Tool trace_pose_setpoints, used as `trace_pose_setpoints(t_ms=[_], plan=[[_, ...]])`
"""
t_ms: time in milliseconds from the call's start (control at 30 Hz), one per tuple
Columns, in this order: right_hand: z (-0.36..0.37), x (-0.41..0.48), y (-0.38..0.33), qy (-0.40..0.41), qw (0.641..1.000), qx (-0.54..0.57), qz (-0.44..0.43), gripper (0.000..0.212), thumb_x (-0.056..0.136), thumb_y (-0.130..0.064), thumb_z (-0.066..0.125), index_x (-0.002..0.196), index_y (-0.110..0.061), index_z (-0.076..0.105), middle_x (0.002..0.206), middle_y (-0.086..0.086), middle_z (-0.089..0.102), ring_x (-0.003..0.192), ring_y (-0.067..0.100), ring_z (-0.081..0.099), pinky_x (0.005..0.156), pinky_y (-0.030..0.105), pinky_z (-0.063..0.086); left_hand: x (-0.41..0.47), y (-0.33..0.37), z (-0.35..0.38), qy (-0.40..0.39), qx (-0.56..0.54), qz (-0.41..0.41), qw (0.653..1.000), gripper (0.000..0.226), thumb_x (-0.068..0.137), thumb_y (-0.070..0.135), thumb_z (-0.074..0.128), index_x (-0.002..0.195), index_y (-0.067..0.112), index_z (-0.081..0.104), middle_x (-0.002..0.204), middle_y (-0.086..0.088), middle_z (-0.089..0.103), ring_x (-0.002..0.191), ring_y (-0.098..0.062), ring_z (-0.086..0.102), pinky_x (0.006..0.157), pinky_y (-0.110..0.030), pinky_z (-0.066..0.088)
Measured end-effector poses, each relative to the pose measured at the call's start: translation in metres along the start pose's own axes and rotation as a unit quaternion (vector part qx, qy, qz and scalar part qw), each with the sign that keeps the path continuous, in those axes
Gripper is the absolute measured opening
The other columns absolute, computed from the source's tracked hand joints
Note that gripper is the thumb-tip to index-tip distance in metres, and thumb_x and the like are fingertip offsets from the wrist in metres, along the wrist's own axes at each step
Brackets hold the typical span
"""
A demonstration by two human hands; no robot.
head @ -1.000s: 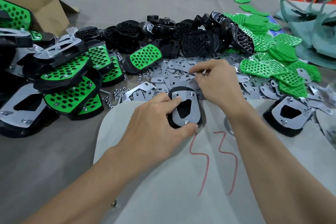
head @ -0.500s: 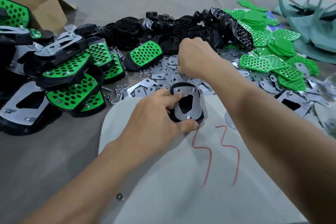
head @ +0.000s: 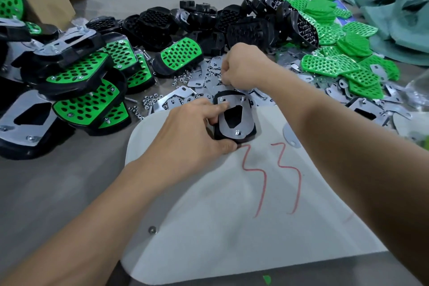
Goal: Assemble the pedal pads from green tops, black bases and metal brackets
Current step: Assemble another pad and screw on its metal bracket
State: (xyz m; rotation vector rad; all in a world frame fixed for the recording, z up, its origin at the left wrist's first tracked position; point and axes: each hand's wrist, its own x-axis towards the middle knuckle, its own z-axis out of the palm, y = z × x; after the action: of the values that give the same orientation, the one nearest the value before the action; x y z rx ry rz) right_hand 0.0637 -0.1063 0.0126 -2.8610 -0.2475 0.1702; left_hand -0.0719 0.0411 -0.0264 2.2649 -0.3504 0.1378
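The table (head: 58,193) is laid out so each kind of part is in reach. The white board (head: 209,227) lies near me as my work surface. The finished pads (head: 86,104) are stacked to the left, out of the way, some green face up and some plate up. The black bases (head: 250,30) are heaped at the far centre and the green tops (head: 329,65) at the far right. The metal brackets (head: 199,79) are spread flat just beyond the board, with loose nuts (head: 148,101) to their left.

The pedal pad (head: 246,126) I am building sits plate-up on the far edge of the board. My left hand (head: 192,132) clamps it there, thumb curled against its near edge and forefinger pressed on the plate, I judge so that it cannot slide while I fasten it.

My right hand (head: 241,65) is bunched knuckles-up over the brackets just beyond the pad, fingers curled under. I cannot tell whether they pinch anything.

The only writing I can read is the red figures (head: 299,181) hand-drawn on the board. They look like "33", though my thumb touches the top of the first. I see no brand.
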Motion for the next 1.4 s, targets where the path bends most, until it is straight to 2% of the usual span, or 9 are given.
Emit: trace_pose_setpoints(t_ms=[167, 333, 400, 533, 667, 800, 933, 1100, 1400], plan=[[0.004, -0.006, -0.002, 0.07, 0.997, 0.022, 0.027, 0.015, 0.085, -0.016, 0.069, 0.1, -0.013, 0.071, 0.092, 0.011, 0.065, 0.085, 0.032, 0.065, 0.076, 0.039, 0.057, -0.001, 0.001, 0.001, 0.01, 0.01, 0.004, 1.0, 0.081, 0.055, 0.051, 0.08, 0.132, 0.027, 0.07, 0.081, 0.016, 0.052, 0.066, 0.011, 0.049, 0.061, -0.005, 0.034], [0.005, -0.01, 0.004, 0.072, 0.985, 0.132, 0.088, 0.021, 0.08, -0.019, 0.078, 0.099, -0.011, 0.079, 0.087, 0.007, 0.077, 0.07, 0.018, 0.067, 0.075, 0.038, 0.063, -0.003, 0.002, 0.001, 0.006, 0.001, 0.007, 1.0, 0.082, 0.057, 0.052, 0.08, 0.133, 0.025, 0.069, 0.083, 0.014, 0.053, 0.067, 0.011, 0.048, 0.062, -0.007, 0.035], [0.006, -0.016, 0.004, 0.133, 0.959, 0.232, 0.094, 0.005, 0.084, -0.018, 0.076, 0.086, -0.018, 0.08, 0.074, -0.002, 0.074, 0.058, 0.009, 0.063, 0.065, 0.029, 0.06, -0.004, 0.002, 0.001, 0.009, 0.0, 0.009, 1.0, 0.081, 0.057, 0.054, 0.081, 0.132, 0.026, 0.069, 0.084, 0.012, 0.054, 0.067, 0.009, 0.049, 0.062, -0.009, 0.035], [-0.005, -0.05, 0.009, 0.267, 0.887, 0.374, 0.05, 0.017, 0.081, -0.013, 0.066, 0.069, -0.021, 0.075, 0.058, -0.007, 0.07, 0.04, 0.001, 0.052, 0.043, 0.018, 0.04, -0.004, 0.002, 0.002, 0.007, 0.004, 0.009, 1.0, 0.079, 0.058, 0.054, 0.081, 0.132, 0.027, 0.07, 0.085, 0.011, 0.054, 0.067, 0.008, 0.049, 0.062, -0.009, 0.034], [-0.001, -0.098, 0.014, 0.229, 0.885, 0.406, 0.0, 0.014, 0.077, -0.009, 0.063, 0.07, -0.016, 0.073, 0.061, 0.002, 0.072, 0.046, 0.012, 0.064, 0.045, 0.019, 0.042, -0.004, 0.001, 0.0, -0.006, -0.017, -0.008, 1.0, 0.082, 0.059, 0.06, 0.08, 0.134, 0.028, 0.069, 0.085, 0.014, 0.055, 0.067, 0.008, 0.05, 0.061, -0.009, 0.035], [0.008, -0.109, 0.023, 0.183, 0.884, 0.429, 0.018, 0.016, 0.082, -0.001, 0.071, 0.088, -0.014, 0.079, 0.06, 0.0, 0.073, 0.05, 0.005, 0.063, 0.054, 0.014, 0.048, -0.002, 0.002, -0.001, 0.006, -0.018, -0.017, 1.0, 0.072, 0.064, 0.061, 0.075, 0.129, 0.028, 0.072, 0.079, 0.014, 0.054, 0.064, 0.005, 0.049, 0.059, -0.012, 0.034], [0.01, -0.101, 0.018, 0.205, 0.892, 0.403, -0.022, 0.013, 0.08, -0.01, 0.077, 0.075, -0.022, 0.08, 0.061, -0.004, 0.072, 0.054, 0.007, 0.064, 0.056, 0.022, 0.05, -0.002, 0.002, 0.0, 0.004, -0.009, -0.017, 1.0, 0.072, 0.067, 0.06, 0.076, 0.131, 0.027, 0.07, 0.08, 0.014, 0.054, 0.068, 0.006, 0.05, 0.06, -0.012, 0.034], [0.023, -0.092, 0.009, 0.159, 0.93, 0.327, -0.054, 0.011, 0.076, -0.017, 0.082, 0.073, -0.028, 0.081, 0.07, -0.016, 0.071, 0.061, -0.006, 0.059, 0.055, 0.007, 0.039, -0.003, 0.001, -0.001, -0.001, 0.011, 0.002, 1.0, 0.048, 0.069, 0.063, 0.072, 0.11, 0.037, 0.076, 0.077, 0.01, 0.053, 0.07, -0.003, 0.049, 0.059, -0.024, 0.032], [0.024, -0.077, 0.017, 0.088, 0.93, 0.353, -0.056, 0.01, 0.083, -0.014, 0.08, 0.083, -0.023, 0.083, 0.067, -0.022, 0.066, 0.059, -0.004, 0.053, 0.057, 0.012, 0.037, -0.001, -0.002, -0.002, -0.008, 0.007, 0.014, 1.0, 0.052, 0.071, 0.062, 0.073, 0.112, 0.031, 0.076, 0.075, 0.009, 0.05, 0.072, -0.004, 0.048, 0.058, -0.02, 0.031]])
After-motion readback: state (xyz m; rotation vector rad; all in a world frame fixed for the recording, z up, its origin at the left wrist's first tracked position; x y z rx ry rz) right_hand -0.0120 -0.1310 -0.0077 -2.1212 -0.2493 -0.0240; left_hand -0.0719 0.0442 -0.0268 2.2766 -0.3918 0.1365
